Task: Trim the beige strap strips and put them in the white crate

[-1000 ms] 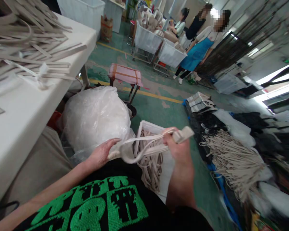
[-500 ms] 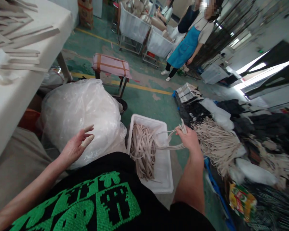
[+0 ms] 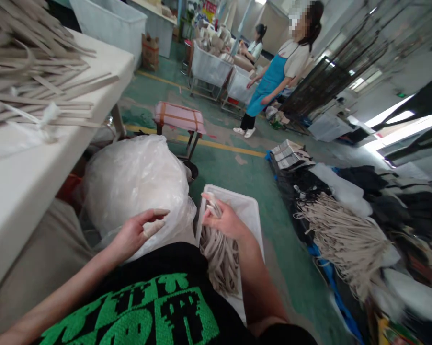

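Left hand (image 3: 134,232) and right hand (image 3: 224,223) are both held in front of a person in a black shirt (image 3: 165,287). The left is loosely spread, thumb and fingers apart, with nothing in its grasp; the right is curled in, thumb and fingers pinched on a small bunch of straps (image 3: 213,206).

Largest at the left is a white table (image 3: 29,172), covered at its far part with long pale strips (image 3: 58,91). Beside it on the floor stands a bulging clear plastic bag (image 3: 140,167), filled with something white. The left hand is in front of it; whether they touch cannot be told.

To the right, past a strip of green floor, lies a wide heap of beige cords (image 3: 341,235), spread roughly parallel. Smaller is the white tub (image 3: 248,206), just beside the bag and close to the body, probably so that its contents stay within easy reach. Its long side runs away from the person, and the loose straps (image 3: 221,261) inside lie mostly along that same line, curling at places.

Smallest is the held bunch, over the tub's far left part. Its visible piece slants from the fingertips down toward the palm; the rest is hidden. The pinch seems meant to keep several strands together.
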Tool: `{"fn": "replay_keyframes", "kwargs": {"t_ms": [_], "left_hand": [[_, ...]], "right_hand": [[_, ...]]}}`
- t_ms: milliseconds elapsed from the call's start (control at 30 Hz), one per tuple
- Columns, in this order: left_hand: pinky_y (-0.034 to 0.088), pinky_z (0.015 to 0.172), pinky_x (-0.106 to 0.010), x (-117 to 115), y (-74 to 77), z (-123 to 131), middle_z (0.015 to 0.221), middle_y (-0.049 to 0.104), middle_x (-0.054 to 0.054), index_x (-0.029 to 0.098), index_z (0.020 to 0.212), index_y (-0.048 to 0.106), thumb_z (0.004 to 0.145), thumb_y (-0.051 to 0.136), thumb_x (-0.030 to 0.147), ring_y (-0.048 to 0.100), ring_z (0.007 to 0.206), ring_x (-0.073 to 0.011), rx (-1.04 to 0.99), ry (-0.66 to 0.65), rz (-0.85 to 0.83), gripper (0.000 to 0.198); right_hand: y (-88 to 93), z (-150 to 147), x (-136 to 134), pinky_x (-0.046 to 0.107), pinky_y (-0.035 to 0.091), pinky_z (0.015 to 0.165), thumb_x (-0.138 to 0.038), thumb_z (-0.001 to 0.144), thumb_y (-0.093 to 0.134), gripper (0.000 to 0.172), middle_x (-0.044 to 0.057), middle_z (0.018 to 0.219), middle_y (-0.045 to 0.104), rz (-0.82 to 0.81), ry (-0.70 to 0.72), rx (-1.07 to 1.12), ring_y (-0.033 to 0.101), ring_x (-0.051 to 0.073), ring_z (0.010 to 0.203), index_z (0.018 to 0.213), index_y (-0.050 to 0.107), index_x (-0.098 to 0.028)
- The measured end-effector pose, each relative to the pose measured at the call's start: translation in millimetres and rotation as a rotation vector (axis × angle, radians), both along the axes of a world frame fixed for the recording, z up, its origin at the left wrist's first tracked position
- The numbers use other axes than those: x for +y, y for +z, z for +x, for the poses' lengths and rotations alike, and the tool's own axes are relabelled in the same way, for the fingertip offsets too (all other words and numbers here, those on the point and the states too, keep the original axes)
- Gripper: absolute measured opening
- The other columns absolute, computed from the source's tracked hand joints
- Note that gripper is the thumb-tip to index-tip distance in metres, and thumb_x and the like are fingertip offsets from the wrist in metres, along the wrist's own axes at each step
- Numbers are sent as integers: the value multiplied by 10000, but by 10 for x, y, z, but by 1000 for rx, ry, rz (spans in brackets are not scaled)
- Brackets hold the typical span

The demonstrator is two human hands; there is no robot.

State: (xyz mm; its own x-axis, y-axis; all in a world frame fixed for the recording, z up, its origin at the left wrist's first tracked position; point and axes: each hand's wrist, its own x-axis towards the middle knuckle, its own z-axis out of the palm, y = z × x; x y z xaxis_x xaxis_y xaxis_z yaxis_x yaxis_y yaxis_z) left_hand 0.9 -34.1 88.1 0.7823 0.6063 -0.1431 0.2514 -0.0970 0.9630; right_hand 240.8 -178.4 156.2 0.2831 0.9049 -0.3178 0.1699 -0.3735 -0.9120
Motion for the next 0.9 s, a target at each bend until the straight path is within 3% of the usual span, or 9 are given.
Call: {"fn": "replay_keyframes", "kwargs": {"t_ms": [133, 300, 367, 433, 500, 533, 667, 800, 900], "left_hand": [[498, 928, -377, -32, 252, 13, 1031, 739, -75, 212, 1061, 714, 775, 700, 457, 655, 965, -255, -159, 96, -4, 377], [498, 847, -345, 80, 315, -107, 817, 721, -47, 187, 821, 730, 749, 721, 443, 635, 805, -216, -214, 306, -40, 266], [501, 824, -336, 132, 316, -181, 797, 715, -42, 183, 814, 731, 757, 716, 442, 632, 782, -207, -251, 345, -111, 266], [507, 745, -320, 173, 329, -253, 767, 706, -41, 180, 818, 734, 770, 706, 450, 623, 723, -197, -297, 341, -184, 276], [496, 644, -313, 210, 346, -316, 731, 697, -42, 179, 808, 736, 800, 670, 473, 595, 624, -180, -328, 334, -248, 301], [492, 624, -319, 230, 350, -345, 723, 700, -44, 181, 797, 736, 816, 652, 479, 586, 597, -177, -342, 347, -271, 310], [493, 736, -352, 316, 339, -469, 743, 724, -40, 191, 751, 727, 787, 709, 410, 625, 694, -204, -385, 497, -243, 223], [486, 729, -331, 421, 364, -673, 737, 711, -33, 184, 755, 715, 769, 724, 386, 611, 708, -191, -336, 594, -142, 203], [497, 713, -304, 624, 432, -945, 741, 719, -32, 169, 773, 727, 740, 729, 390, 625, 696, -182, -214, 570, -94, 224]], "right_hand": [[-216, -563, 569, 278, 502, 698, -306, 688, 809, 894, -24, 797, 660, 114, 204, 61, 604, 152, 685, 1472, 387, -219], [-499, -1011, 1024, 366, 498, 913, -319, 647, 836, 919, 52, 1118, 688, 236, 297, 2, 652, 235, 992, 1453, 404, -227], [-524, -1106, 1113, 339, 523, 851, -335, 677, 817, 825, 52, 1116, 690, 258, 313, 10, 660, 219, 939, 1411, 457, -226], [-496, -1161, 1156, 275, 528, 635, -383, 762, 747, 625, 32, 955, 708, 220, 347, 54, 640, 169, 709, 1327, 536, -218], [-456, -1179, 1172, 233, 428, 449, -454, 856, 634, 421, 8, 763, 680, 148, 405, 112, 517, 120, 485, 1193, 615, -202], [-448, -1178, 1178, 231, 396, 425, -491, 884, 587, 376, 9, 721, 667, 137, 431, 129, 467, 105, 437, 1103, 647, -191], [-537, -1185, 1221, 253, 364, 427, -624, 895, 506, 480, 35, 651, 643, 138, 462, 172, 428, 95, 392, 810, 658, -176], [-683, -1244, 1243, 272, 450, 517, -641, 872, 548, 503, 47, 663, 661, 111, 409, 184, 560, 138, 464, 888, 675, -154], [-726, -1271, 1221, 260, 462, 518, -664, 867, 539, 555, 52, 616, 652, 56, 461, 197, 606, 157, 497, 876, 675, -127]]}}
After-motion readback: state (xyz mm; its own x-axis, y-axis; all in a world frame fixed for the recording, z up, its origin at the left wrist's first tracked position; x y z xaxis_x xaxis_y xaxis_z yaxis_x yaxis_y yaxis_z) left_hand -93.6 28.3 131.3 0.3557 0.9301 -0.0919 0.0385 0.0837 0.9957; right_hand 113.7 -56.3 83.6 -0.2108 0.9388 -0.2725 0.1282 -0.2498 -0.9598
